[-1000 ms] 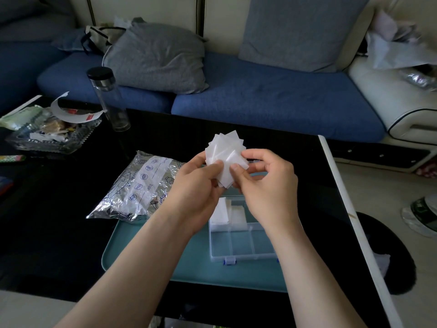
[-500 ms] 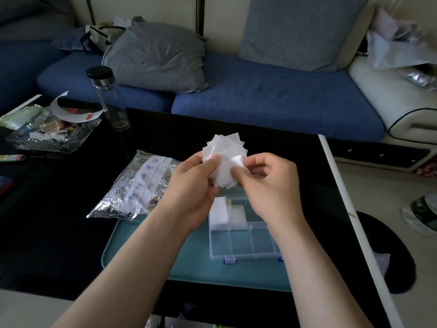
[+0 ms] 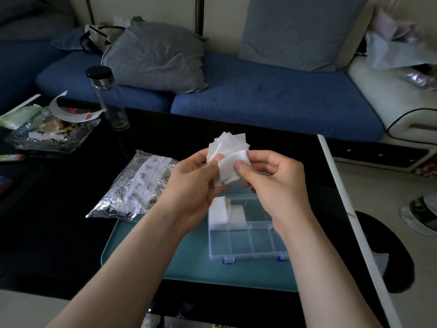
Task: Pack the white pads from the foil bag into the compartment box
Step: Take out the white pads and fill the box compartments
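Both hands hold a fanned stack of white pads (image 3: 228, 159) above the table. My left hand (image 3: 189, 183) pinches the stack's left side with the thumb on top. From the right, my right hand (image 3: 274, 183) grips it, thumb pressed on the front pad. Below them the clear compartment box (image 3: 248, 242) lies open on a teal tray (image 3: 189, 261); two far-left compartments hold white pads (image 3: 220, 210), and the near row looks empty. The foil bag (image 3: 137, 188) lies to the left, partly on the tray.
A clear bottle with a black cap (image 3: 106, 98) stands at the table's far left. A glass dish of wrappers (image 3: 47, 131) sits further left. The black table's white right edge (image 3: 340, 197) runs close to my right hand. A blue sofa is behind.
The pad stack has stayed between both hands and turned slightly. My right thumb has slid up onto the front pad. The hands have drifted a little.
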Available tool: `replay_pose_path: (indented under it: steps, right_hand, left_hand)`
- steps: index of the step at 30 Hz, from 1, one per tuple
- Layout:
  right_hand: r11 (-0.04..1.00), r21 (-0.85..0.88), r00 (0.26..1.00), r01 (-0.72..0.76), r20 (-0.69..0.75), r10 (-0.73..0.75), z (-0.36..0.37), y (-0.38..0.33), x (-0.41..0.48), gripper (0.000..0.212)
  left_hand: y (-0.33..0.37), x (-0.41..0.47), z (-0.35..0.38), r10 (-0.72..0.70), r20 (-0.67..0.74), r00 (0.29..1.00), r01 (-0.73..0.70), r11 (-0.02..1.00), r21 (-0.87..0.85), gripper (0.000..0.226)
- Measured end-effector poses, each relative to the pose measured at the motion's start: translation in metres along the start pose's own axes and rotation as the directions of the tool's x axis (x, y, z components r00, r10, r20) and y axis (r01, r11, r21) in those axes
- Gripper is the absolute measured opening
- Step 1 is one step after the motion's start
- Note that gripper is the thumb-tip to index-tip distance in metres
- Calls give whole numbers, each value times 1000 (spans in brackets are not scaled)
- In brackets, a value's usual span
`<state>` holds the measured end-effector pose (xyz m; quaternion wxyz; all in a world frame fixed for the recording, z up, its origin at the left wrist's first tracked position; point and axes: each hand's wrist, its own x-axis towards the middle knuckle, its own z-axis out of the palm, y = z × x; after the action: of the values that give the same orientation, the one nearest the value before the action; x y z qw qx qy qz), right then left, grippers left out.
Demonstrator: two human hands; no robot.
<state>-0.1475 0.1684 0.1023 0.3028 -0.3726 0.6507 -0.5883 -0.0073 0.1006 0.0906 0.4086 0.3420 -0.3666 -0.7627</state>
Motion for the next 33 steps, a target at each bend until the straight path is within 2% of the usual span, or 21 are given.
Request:
replay_pose_path:
  steps: [10,16,19,26,33]
  right_hand:
    - [997,-60,995,53,-85,-58,2,3,1,31]
    - [953,-230,953,197,-182,-241,5,6,1,25]
    - [914,-321,930,249,-183,-318,5,6,1,25]
    - [903,-345,925,256,-183,-332,6,5,1,25]
    - [902,-352,945,249,-116,-306,7,6,1,21]
  left_hand:
    - [1,-3,3,47,79,996,-55,994,94,25]
    - [-2,-1,3,42,92,995,-52,993,102,30]
    - [-3,-1,4,41,104,994,-52,994,99,32]
    - [-1,-3,6,47,76,996,-57,989,136,33]
    - [1,-4,5,30,31,999,-34,986,162,35]
